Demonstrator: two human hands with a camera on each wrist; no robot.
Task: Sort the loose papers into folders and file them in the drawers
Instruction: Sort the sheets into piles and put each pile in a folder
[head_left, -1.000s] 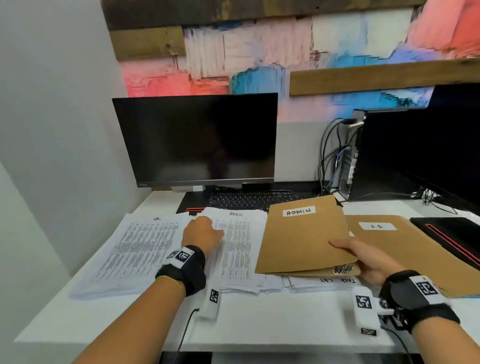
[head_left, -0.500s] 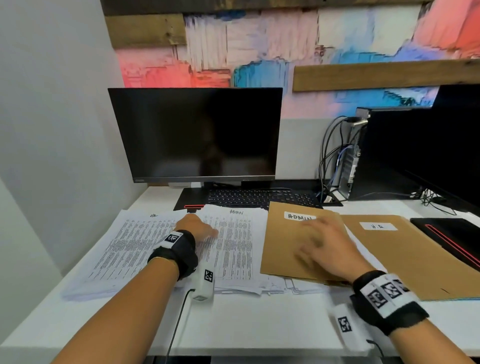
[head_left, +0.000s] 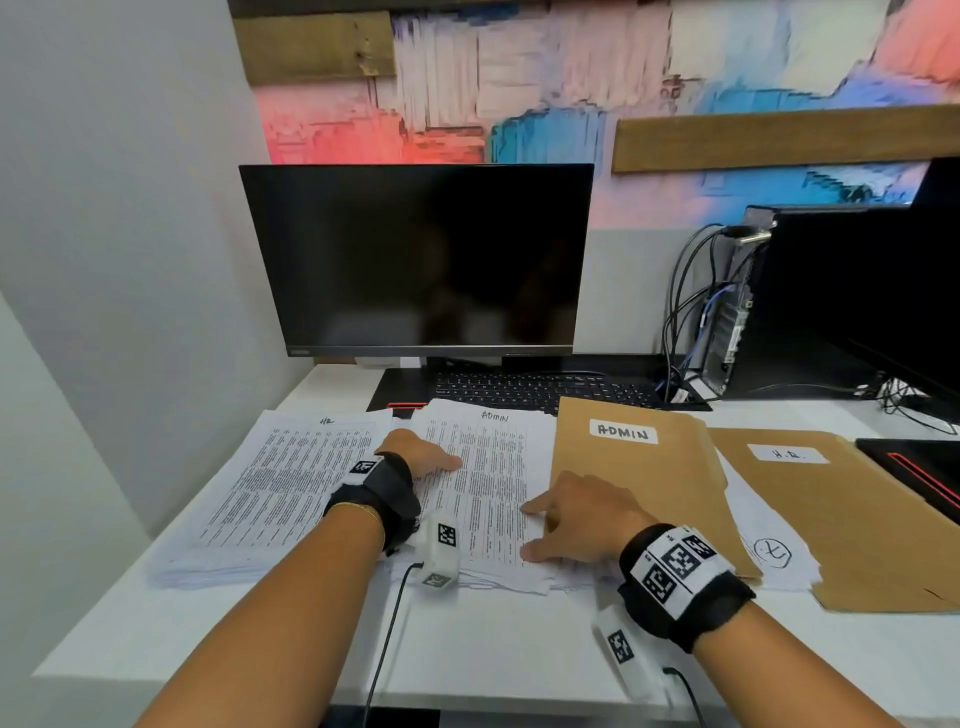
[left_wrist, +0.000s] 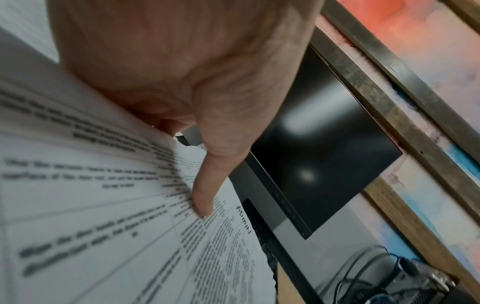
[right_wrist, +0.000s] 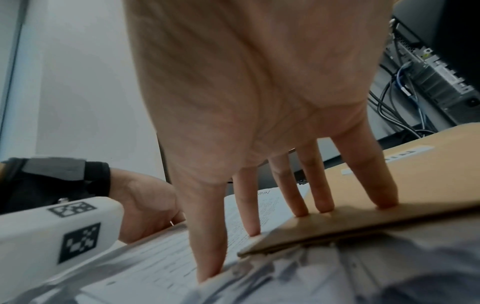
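The white bench (head_left: 519, 649) carries everything, and the ADMIN folder (head_left: 639, 483) serves as the landmark on it. Behind and to the left of that folder stands a dark monitor (head_left: 415, 260), with a black keyboard (head_left: 540, 389) just behind the folder's far edge. Right of the ADMIN folder, partly under its edge, lies the H.R. folder (head_left: 841, 514). Well to its left lies a pile of printed sheets marked HR (head_left: 280, 483). Directly beside the folder's left edge lies the ADMIN paper pile (head_left: 488, 483), with loose sheets poking out from under the folder's near edge. The right hand (head_left: 582, 514) rests spread across that left edge: three straight fingers (right_wrist: 381, 185) press on the folder, while index and thumb press the ADMIN pile. The left hand (head_left: 421, 454) lies on the far side of that pile, thumb (left_wrist: 207, 189) flat on the print, its other fingers hidden, so I cannot tell their grip.
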